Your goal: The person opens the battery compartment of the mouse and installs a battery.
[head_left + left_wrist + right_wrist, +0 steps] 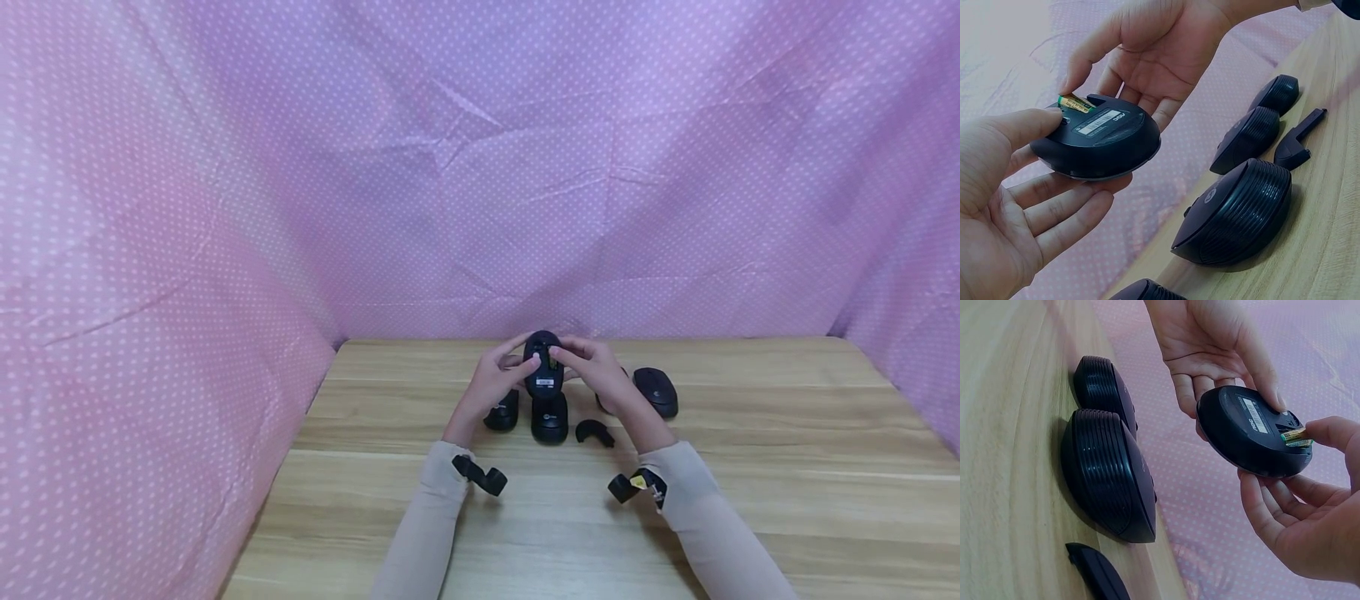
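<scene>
Both hands hold a black computer mouse (543,383) above the table, its underside with a white label facing up. The left hand (495,379) grips one side, thumb on the underside and fingers beneath. In the right wrist view, green-and-gold batteries (1297,442) lie in the uncovered compartment, one end tilted up. The right hand (603,375) has its thumb against a battery, with its fingers under the mouse. A curved black cover piece (595,432) lies on the table below the right hand.
Two more black mice, one (550,421) below the held mouse and another (502,412) by the left wrist, stand on the wooden table (540,542). Farther right sits a further mouse (656,392), with another partly hidden behind the right forearm. Pink dotted cloth (480,208) hangs behind.
</scene>
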Available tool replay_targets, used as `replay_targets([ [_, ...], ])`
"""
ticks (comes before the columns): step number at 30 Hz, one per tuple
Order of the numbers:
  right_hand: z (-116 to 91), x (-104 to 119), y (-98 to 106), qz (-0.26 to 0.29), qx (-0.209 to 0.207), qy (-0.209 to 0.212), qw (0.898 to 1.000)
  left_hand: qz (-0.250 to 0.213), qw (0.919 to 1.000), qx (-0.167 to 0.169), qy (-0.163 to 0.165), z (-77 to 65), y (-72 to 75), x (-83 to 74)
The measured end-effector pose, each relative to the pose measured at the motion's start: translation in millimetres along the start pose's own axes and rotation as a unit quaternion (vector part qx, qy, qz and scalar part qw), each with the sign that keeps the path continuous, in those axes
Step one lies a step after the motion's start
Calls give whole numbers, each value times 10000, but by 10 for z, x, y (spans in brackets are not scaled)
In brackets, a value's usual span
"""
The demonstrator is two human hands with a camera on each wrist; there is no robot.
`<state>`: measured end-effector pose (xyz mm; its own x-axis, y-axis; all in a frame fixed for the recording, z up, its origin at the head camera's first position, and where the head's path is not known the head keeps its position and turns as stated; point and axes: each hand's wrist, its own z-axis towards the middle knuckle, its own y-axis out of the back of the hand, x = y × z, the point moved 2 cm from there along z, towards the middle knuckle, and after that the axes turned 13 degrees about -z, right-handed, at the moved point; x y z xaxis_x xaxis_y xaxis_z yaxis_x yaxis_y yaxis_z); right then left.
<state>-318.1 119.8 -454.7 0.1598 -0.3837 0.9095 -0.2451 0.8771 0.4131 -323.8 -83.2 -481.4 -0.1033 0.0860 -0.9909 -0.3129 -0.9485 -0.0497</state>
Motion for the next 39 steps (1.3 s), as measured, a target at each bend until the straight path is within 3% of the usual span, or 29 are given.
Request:
replay_targets([
  [16, 29, -81, -4, 178, -136, -45, 9997, -83, 9999, 64, -9, -9, -38, -19],
  [39, 17, -43, -37, -10, -289, -47, 9996, 33, 10000, 33, 64, 8, -43, 2],
])
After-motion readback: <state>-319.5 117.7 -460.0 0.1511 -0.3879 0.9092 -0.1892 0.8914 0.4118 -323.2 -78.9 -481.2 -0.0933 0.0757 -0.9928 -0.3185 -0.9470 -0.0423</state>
